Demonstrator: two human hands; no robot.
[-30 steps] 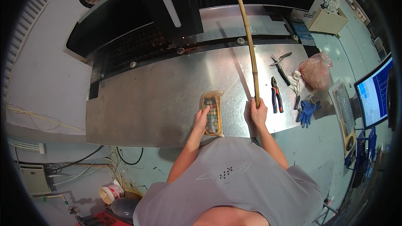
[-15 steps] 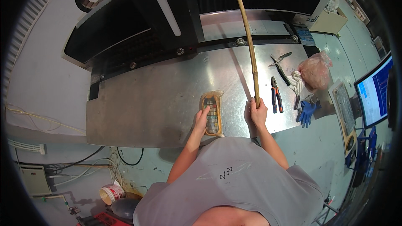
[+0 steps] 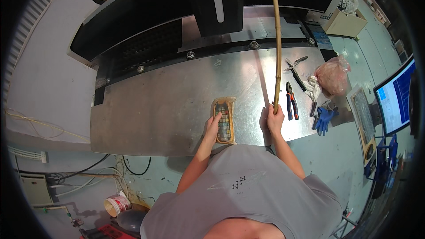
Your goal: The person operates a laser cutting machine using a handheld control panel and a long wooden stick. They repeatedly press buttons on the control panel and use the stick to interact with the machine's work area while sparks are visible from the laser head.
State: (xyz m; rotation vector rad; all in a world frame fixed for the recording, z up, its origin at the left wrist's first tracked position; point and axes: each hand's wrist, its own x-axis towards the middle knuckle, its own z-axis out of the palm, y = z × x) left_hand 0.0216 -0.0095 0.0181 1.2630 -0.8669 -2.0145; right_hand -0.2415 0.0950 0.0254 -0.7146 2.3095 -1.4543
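My left hand [image 3: 212, 127] grips the left side of a handheld keypad controller [image 3: 225, 129], yellow-edged with several coloured buttons and wrapped in clear plastic. Its thumb lies over the buttons; the other fingers are mostly hidden. A long bamboo stick [image 3: 278, 53] rises from my right hand [image 3: 275, 120], which is closed around its lower end. The stick points away from me over the metal sheet [image 3: 155, 106], its tip in front of the black machine. To the right of that hand lie combination pliers [image 3: 290, 99] with dark, orange-trimmed handles.
Beyond the sheet stands a machine with a black vertical head [image 3: 211, 0]. Farther right are open-jawed pliers [image 3: 295, 68], a white glove [image 3: 312, 87], a blue glove [image 3: 325, 118] and a pinkish plastic bag [image 3: 333, 75]. A monitor [image 3: 396, 95] and keyboard [image 3: 362, 113] stand at the right.
The machine's black head has moved to the right along its beam. The stick's upper end has swung right, so it stands straighter; my right hand has shifted slightly. My left hand stays put.
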